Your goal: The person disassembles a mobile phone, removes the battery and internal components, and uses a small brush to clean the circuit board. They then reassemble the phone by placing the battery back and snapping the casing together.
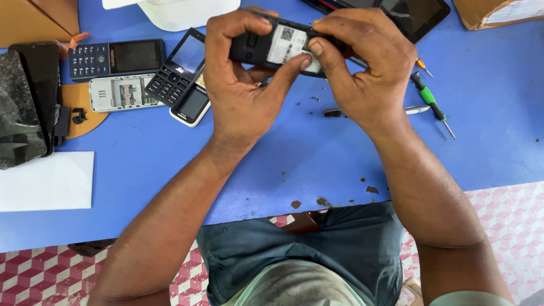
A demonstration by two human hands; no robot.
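Note:
Both my hands hold a small black keypad phone (266, 48) with its back off, showing a white label inside, above the blue table (317, 153). My left hand (241, 79) wraps the phone's left end, its thumb pressing up on the label area. My right hand (362, 62) grips the right end, with thumb and forefinger pinching at the phone's edge next to the label.
Left of my hands lie several keypad phones: a dark one (116, 56), an opened white body (122, 92), a black front frame (175, 71). A green-handled screwdriver (429, 102) and metal tweezers (374, 111) lie right. A black tablet (413, 14), white paper (45, 181) and cardboard boxes (34, 20) border the table.

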